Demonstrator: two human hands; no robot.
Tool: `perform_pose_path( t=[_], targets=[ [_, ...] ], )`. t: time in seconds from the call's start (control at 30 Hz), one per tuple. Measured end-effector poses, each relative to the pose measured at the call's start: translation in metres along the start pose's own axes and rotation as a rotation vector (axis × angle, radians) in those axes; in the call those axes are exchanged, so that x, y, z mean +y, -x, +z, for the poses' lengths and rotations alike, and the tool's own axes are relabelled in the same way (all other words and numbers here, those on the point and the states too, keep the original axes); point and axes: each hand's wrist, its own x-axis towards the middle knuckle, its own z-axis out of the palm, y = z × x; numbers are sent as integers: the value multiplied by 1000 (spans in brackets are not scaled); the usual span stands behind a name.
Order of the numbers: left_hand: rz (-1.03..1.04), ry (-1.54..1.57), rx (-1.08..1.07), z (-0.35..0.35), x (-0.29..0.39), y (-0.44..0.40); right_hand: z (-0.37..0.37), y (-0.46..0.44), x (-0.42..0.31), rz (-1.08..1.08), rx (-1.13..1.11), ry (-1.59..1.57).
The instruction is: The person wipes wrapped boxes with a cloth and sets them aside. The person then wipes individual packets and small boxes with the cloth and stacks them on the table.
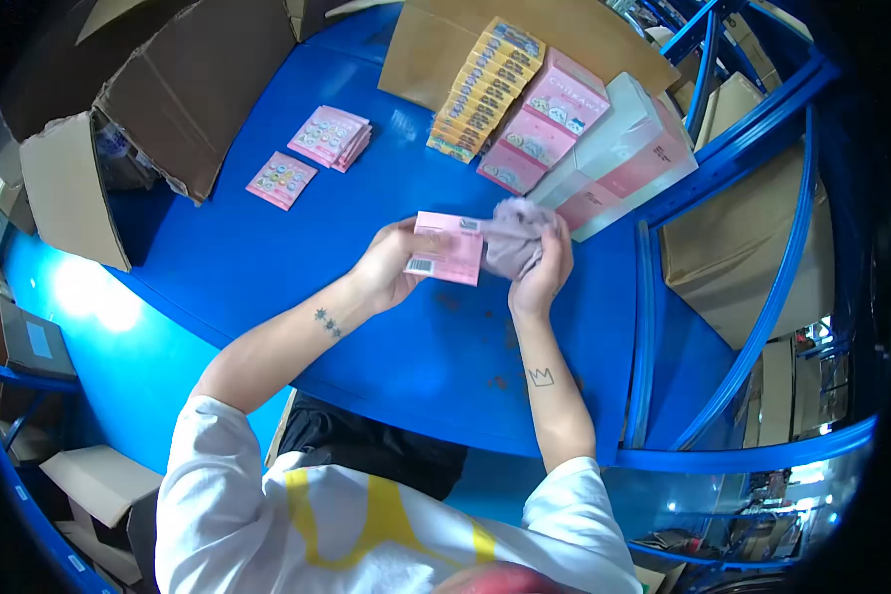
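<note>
clock directions per head view. pinching pink packet (460, 259) in left hand (391, 265) — thumb over upturned face, fingers behind, barcode toward packet's 7 o'clock corner. clutching crumpled mauve bundle (513, 243), cloth-looking, in right hand (544, 272), fingers round its 3 o'clock side. key relation: bundle at 3 o'clock from packet, right at its edge; touching or just overlapping in view — can't tell. near-square packet, no clear long axis; none readable on bundle either. left grip at packet's 9 o'clock edge, nearer to it than right grip, over on far side of bundle. both in hand over blue bench (386, 356), clearance not readable. from left hand: loose packet (282, 180) flat on bench at 10, packet stack (329, 136) at 11, both well apart. from right hand: yellow boxes (485, 89) at 11, pink boxes (564, 94) at 12, white boxes (619, 148) at 1.
</note>
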Motion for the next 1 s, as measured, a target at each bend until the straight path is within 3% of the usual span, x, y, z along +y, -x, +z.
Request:
perform_pose_path(
  t=[0.1, 0.2, 0.27, 0.37, 0.53, 0.67, 0.83, 0.93, 1.0],
  targets=[
    [-52, 233, -56, 2, 2, 7, 7, 12, -18, -17, -36, 30],
    [-77, 445, -125, 2, -1, 6, 23, 26, -19, -525, -429, 578],
    [-98, 484, -151, -3, -5, 4, 39, 39, -9, -664, -492, 690],
    [-137, 510, -180, -3, -8, 4, 38, 50, 2, -612, -566, 842],
    [-102, 531, -176, 11, -2, 7, 29, 24, 7, -787, -669, 579],
    [-116, 801, -505, -12, -22, -2, 29, 36, 7, -658, -450, 619],
    [-59, 559, -253, 3, -9, 4, 37, 43, 5, -736, -526, 485],
    [-103, 508, -366, 12, -6, 6, 34, 47, -4, -847, -424, 436],
    [-145, 444, -449, 11, 2, 10, 33, 50, -6, -908, -469, 489]
  ],
)
